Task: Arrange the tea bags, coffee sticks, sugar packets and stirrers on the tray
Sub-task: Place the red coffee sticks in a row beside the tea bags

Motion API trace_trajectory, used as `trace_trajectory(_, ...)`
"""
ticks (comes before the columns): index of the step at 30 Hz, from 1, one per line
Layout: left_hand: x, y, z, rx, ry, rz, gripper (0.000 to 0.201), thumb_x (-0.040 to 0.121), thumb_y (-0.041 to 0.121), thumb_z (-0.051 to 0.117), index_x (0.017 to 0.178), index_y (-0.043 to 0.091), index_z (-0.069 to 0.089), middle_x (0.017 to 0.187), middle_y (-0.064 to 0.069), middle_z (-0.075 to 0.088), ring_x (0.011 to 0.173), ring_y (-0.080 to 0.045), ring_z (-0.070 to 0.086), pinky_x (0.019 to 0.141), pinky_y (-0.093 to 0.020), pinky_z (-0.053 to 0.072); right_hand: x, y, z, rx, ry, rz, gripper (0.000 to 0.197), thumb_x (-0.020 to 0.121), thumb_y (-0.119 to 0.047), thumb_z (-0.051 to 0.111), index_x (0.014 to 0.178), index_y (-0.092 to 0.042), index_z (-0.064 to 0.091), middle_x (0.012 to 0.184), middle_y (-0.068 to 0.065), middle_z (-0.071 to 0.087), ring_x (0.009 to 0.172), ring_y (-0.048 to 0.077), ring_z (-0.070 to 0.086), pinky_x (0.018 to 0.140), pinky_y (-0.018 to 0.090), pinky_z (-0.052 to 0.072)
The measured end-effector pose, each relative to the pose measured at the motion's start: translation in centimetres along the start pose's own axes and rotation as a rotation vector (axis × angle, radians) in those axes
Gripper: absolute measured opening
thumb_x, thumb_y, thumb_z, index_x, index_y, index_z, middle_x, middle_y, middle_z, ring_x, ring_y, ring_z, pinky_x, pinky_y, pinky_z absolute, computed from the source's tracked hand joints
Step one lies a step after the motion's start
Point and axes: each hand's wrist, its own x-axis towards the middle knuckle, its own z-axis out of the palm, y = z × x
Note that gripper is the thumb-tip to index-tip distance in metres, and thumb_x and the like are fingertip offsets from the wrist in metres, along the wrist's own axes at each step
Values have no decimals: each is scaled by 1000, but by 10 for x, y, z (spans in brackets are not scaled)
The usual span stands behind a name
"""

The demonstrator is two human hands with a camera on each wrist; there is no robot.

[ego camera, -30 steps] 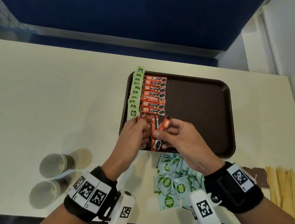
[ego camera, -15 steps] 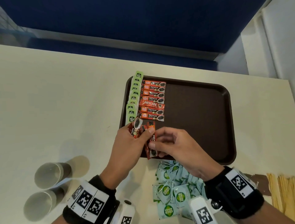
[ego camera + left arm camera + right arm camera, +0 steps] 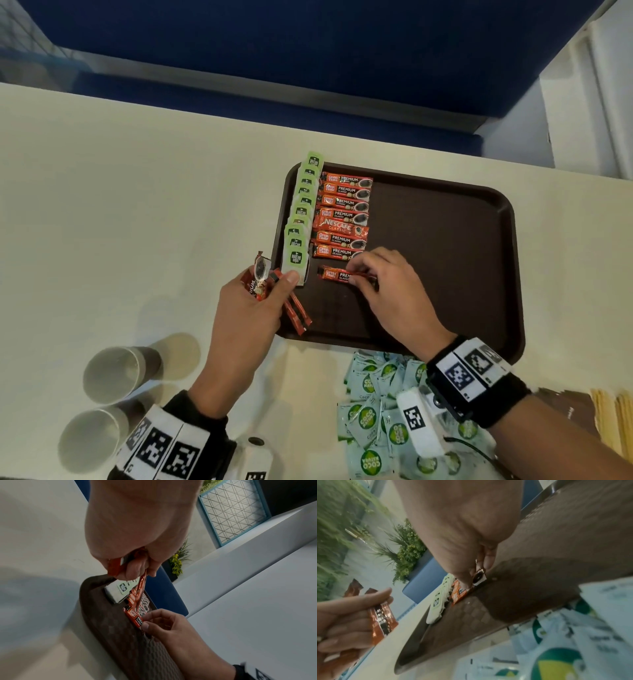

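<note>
A dark brown tray (image 3: 445, 260) lies on the pale table. Along its left edge runs a column of green tea bags (image 3: 301, 219), and beside it a column of red coffee sticks (image 3: 342, 219). My right hand (image 3: 356, 274) pinches one more coffee stick (image 3: 334, 274) lying flat on the tray just below that column; in the right wrist view that coffee stick (image 3: 459, 593) shows under the thumb. My left hand (image 3: 270, 284) grips a bundle of coffee sticks (image 3: 260, 277) at the tray's left edge, also seen as the bundle (image 3: 116, 568) in the left wrist view.
A heap of pale green sugar packets (image 3: 373, 411) lies on the table in front of the tray. Wooden stirrers (image 3: 609, 421) lie at the far right on a brown wrapper. Two paper cups (image 3: 116, 373) lie on their sides at the lower left.
My right hand took one stick from the bundle, moved it up and right and laid it flat below the column. My left hand drew left to the tray's edge with the remaining sticks.
</note>
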Motion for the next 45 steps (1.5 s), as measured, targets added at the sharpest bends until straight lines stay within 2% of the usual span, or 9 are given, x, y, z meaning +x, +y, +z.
trace_trajectory(4, 4, 2, -3, -12, 19, -6, 35, 100, 28, 76, 70, 26, 58, 47, 14, 50, 43, -4, 42, 58, -29, 38, -1, 1, 5, -130, 124, -66, 25, 97, -30, 74, 121, -24, 71, 120, -6, 62, 110, 18, 52, 94, 39, 50)
trace_trajectory(12, 12, 4, -2, -16, 34, -27, 40, 99, 30, 76, 67, 22, 53, 50, 6, 42, 46, -11, 37, 54, -30, 36, 1, 6, 12, -255, 131, -157, 24, 99, -26, 71, 121, -20, 76, 119, -2, 67, 111, 24, 55, 89, 43, 51)
trace_trajectory(16, 12, 6, 0, -2, 33, -37, 38, 100, 30, 75, 67, 28, 56, 47, 11, 46, 43, -7, 39, 54, -28, 37, 4, 4, 15, -269, 135, -188, 24, 100, -27, 68, 121, -20, 76, 119, -1, 67, 111, 25, 56, 89, 42, 50)
trace_trajectory(24, 12, 12, 2, 23, 49, -43, 33, 100, 33, 74, 73, 29, 54, 45, 17, 53, 42, -5, 51, 57, -23, 39, 9, 4, 16, -284, 129, -193, 24, 100, -27, 69, 123, -20, 74, 119, 0, 66, 110, 25, 55, 88, 43, 51)
trace_trajectory(28, 13, 13, 2, 21, 59, -45, 34, 100, 32, 74, 72, 28, 55, 45, 16, 53, 42, -5, 50, 58, -25, 39, 10, 3, 10, -205, 171, -122, 24, 102, -29, 67, 124, -21, 72, 118, -3, 66, 110, 21, 55, 90, 39, 49)
trace_trajectory(31, 14, 14, 2, 8, 63, -49, 36, 100, 31, 74, 69, 28, 54, 45, 16, 50, 41, -5, 45, 57, -27, 38, 8, 8, 4, -110, 254, 5, 22, 103, -21, 65, 125, -21, 67, 117, -4, 65, 109, 16, 54, 91, 38, 51)
trace_trajectory(35, 16, 13, 1, 15, 71, -52, 37, 98, 34, 76, 68, 25, 56, 47, 11, 49, 45, -6, 44, 60, -31, 42, 6, 15, 3, 16, 249, 118, 28, 102, -12, 61, 128, -23, 61, 113, -7, 65, 107, 9, 53, 91, 32, 50)
trace_trajectory(38, 16, 12, 1, -8, 55, -39, 38, 99, 32, 76, 68, 23, 55, 48, 11, 45, 45, -9, 39, 56, -31, 37, 6, 13, 5, 45, 223, 134, 30, 102, -11, 61, 129, -23, 60, 113, -9, 65, 107, 7, 53, 89, 23, 43)
trace_trajectory(45, 16, 13, 3, 3, 56, -36, 40, 99, 32, 75, 67, 24, 53, 46, 14, 46, 41, -6, 42, 57, -28, 37, 8, 5, 9, 102, 197, 114, 30, 103, -12, 61, 130, -24, 59, 113, -11, 65, 107, 7, 56, 92, 26, 50)
